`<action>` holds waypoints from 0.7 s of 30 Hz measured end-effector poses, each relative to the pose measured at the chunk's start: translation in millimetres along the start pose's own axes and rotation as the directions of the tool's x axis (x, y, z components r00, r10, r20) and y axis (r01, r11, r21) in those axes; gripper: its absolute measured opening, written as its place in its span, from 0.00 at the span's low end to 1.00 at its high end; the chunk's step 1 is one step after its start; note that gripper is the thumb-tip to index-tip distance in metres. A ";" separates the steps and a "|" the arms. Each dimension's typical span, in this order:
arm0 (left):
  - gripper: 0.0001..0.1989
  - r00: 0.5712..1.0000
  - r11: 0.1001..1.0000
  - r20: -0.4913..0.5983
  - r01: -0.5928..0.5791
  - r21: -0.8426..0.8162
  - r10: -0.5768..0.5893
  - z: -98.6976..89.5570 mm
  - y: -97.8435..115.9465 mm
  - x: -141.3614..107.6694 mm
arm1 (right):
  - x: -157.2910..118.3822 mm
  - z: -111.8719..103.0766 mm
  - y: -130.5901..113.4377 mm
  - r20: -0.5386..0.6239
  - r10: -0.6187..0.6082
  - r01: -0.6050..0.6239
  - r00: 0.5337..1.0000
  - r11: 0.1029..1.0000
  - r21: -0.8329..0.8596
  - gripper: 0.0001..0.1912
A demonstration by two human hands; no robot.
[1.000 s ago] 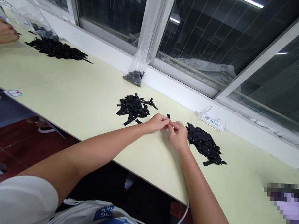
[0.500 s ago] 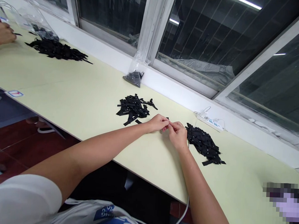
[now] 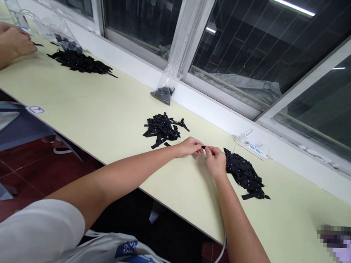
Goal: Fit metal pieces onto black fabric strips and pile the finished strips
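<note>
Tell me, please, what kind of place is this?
Probably a small workshop for hand assembly. A long pale table by a window holds piles of black strips, and another person's hand works at a further pile.

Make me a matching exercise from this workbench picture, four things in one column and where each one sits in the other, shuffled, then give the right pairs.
Things:
1. small black strip
2. loose pile of black strips
3. clear plastic bag
4. white power strip

Places:
A. against the window ledge, behind the loose pile
B. between the fingertips of the left hand and right hand
C. left of the person's hands
D. along the ledge, behind the pile right of the hands

Pairs: 1-B, 2-C, 3-A, 4-D
</note>
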State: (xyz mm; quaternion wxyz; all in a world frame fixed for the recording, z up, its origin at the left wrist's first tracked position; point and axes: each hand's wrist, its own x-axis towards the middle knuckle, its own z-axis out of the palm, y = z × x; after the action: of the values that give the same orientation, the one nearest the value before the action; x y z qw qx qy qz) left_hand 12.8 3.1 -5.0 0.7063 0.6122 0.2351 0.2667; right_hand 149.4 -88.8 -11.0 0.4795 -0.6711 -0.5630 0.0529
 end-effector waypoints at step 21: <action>0.08 0.968 0.972 -0.208 -0.097 0.213 0.142 -19.5 -1.2 11.3 | 6.4 -5.1 15.3 0.106 0.493 -0.485 0.864 0.754 0.443 0.17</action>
State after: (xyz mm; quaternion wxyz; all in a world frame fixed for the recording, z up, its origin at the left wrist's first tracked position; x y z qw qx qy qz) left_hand 8.5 24.9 -8.9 0.5925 0.6601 0.3006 0.3504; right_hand 165.6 -85.2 -16.0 0.5973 -0.6635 -0.3354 0.3007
